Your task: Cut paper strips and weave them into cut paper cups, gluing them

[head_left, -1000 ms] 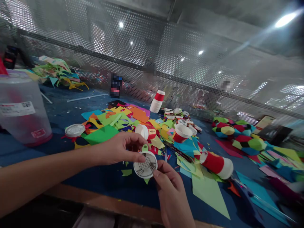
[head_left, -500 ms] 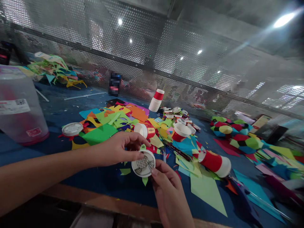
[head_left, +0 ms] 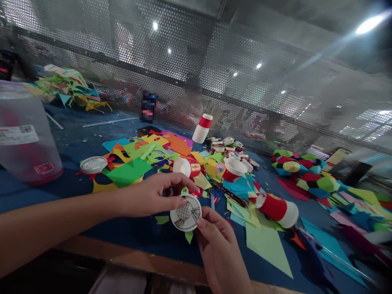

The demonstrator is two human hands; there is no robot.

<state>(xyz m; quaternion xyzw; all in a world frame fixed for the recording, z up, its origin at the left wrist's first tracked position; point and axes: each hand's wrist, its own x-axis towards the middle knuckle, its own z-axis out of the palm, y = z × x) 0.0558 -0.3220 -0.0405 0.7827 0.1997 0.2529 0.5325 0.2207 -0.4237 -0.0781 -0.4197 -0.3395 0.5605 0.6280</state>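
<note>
A round white paper-cup base (head_left: 185, 213), with a dark grid and lines drawn inside its rim, is held above the blue table. A small green paper piece (head_left: 184, 190) with dark marks sticks out at its top, and a plain green paper tip shows below. My right hand (head_left: 219, 239) pinches the rim at the right between thumb and fingers. From the upper left, my left hand (head_left: 163, 194) has its thumb on the disc's edge beside the green piece, its fingers curled behind. The left fingertips' contact is partly hidden.
Coloured paper scraps (head_left: 143, 153) cover the middle. Red-and-white paper cups (head_left: 277, 210) lie around, and a cup stack (head_left: 202, 128) stands behind. A blue glue gun (head_left: 317, 257) is at right, a plastic cup (head_left: 27, 139) at left, and a mesh barrier (head_left: 171, 61) behind.
Both hands keep hold of the cup base, which has shifted very slightly right and down. Little else differs.
</note>
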